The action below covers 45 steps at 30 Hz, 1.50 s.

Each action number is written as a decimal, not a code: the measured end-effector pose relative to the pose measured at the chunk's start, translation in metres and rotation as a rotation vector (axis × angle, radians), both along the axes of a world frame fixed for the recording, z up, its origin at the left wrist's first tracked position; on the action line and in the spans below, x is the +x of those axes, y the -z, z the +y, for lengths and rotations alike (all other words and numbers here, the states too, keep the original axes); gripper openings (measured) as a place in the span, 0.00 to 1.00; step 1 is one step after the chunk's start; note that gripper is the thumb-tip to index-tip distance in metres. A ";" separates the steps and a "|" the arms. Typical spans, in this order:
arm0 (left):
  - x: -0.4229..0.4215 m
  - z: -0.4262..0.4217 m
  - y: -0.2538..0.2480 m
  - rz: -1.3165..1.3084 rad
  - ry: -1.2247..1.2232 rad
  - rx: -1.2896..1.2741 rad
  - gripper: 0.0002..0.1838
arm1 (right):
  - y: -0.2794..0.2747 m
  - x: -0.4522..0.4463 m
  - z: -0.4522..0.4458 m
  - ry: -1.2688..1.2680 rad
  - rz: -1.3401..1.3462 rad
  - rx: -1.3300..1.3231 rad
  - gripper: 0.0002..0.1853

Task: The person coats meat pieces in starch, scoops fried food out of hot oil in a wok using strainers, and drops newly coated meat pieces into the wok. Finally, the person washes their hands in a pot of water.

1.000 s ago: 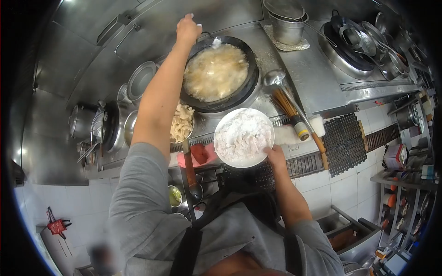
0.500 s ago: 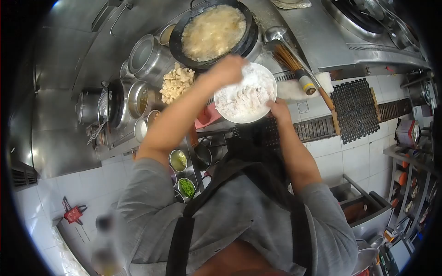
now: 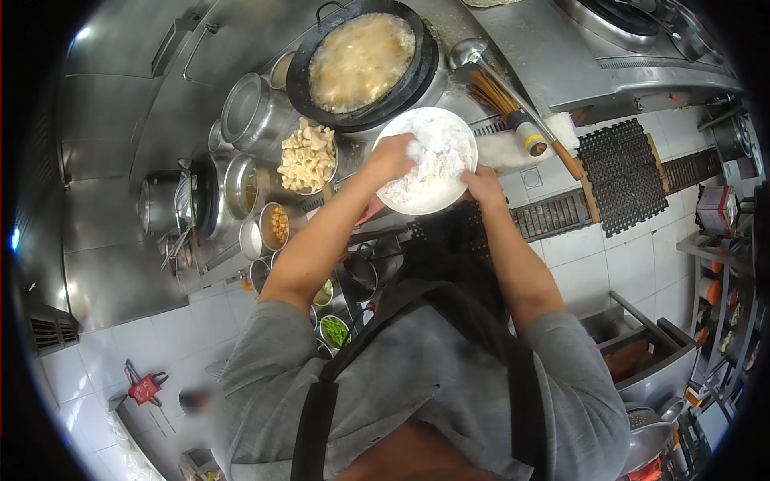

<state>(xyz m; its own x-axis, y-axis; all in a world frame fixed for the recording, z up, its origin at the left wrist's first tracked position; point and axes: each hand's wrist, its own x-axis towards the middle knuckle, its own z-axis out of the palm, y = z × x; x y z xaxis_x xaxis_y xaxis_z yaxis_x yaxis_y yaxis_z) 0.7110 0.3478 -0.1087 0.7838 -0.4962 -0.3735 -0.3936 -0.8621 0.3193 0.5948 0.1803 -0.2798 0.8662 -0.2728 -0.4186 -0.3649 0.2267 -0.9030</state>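
Observation:
A white bowl holds pale pieces coated in white flour. My right hand grips the bowl's right rim, thumb over the edge. Inside the left part of the bowl, my left hand has its fingers curled into the floured pieces; the fingertips are partly hidden by white powder. Just beyond the bowl stands a black wok full of bubbling, pale golden oil with bits in it. To the left of my left hand, a container heaped with pale beige fried-looking chunks sits close to the wok.
A ladle and a bamboo brush lie right of the wok. Metal pots stand to its left. Small containers, one with chopped greens, line the counter by my left forearm. A black mat lies on the right.
My left hand has moved from the bowl's far edge near the wok back and left, down into the floured pieces. My right hand still holds the rim. The view has shifted slightly.

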 end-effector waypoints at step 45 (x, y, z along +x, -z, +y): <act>0.017 0.022 0.010 -0.097 -0.024 -0.211 0.26 | -0.052 -0.013 -0.006 -0.027 -0.009 -0.140 0.23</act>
